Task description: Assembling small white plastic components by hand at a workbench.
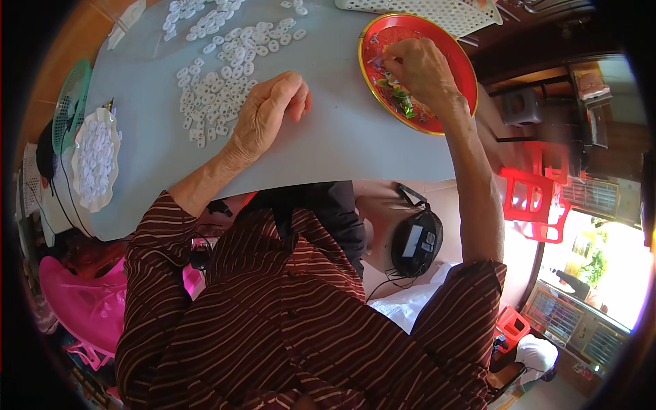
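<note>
the left hand [263,113] lies on the pale blue table [342,137], palm down, fingers curled loosely together and narrow; it holds nothing that i can see; its fingertips are touching the edge of a wide scatter of small white rings [219,75], which spread over the table toward the far side; the right hand [420,68] is over the round red tray [461,65] with a yellow rim, which sits at the right far part of the table, partly over the table edge; the fingers of this hand are bent down and close together into the tray, pinching at small things there, but i cannot tell if something is really held between them; in the tray lie small wrapped pieces [403,102], green and purple, shiny like foil packages, just under and beside the hand; at the left edge of the table stands a white scalloped dish [97,162] full of the same white rings; behind it is a green plastic basket [68,102]; a white plastic basket [437,14] with holes is beyond the red tray, touching its far rim; under the table, at right, a black device [417,242] with a cable lies on the lap.
</note>
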`<state>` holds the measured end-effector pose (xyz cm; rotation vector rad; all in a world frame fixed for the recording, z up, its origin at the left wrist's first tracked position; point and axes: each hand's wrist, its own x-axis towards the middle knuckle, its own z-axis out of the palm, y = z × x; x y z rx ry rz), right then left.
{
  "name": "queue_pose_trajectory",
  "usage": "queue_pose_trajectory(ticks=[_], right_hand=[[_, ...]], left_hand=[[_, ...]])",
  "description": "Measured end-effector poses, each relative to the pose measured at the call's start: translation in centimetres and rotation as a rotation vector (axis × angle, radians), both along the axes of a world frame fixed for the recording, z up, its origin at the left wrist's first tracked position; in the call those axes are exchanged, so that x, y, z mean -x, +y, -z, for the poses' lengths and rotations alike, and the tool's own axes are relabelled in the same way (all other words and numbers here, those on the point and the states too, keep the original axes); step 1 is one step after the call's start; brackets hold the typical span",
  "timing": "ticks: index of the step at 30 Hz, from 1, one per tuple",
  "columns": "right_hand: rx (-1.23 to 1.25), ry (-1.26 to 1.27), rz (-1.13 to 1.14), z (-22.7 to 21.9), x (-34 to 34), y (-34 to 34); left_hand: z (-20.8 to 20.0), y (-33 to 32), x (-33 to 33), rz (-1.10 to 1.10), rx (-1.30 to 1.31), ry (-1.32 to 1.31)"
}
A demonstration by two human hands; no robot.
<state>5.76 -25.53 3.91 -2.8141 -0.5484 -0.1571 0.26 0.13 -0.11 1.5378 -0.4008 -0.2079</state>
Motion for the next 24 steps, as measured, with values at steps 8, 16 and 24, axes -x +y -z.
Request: queue_pose_trajectory(ticks=[8,16,24], right_hand=[[0.02,0.052,0.035,-0.3,-0.3,0.2],[0.113,0.069,0.109,-0.4,-0.9,0.4],[-0.505,0.071,0.025,-2.5,3.9,6.5]], left_hand=[[-0.6,-0.1,0.1,-0.009,-0.006,0.044],[-1.9,2.5,-3.2,-0.165,0.093,-0.124],[-3.5,5.7,-3.7,-0.287,-0.344,-0.271]])
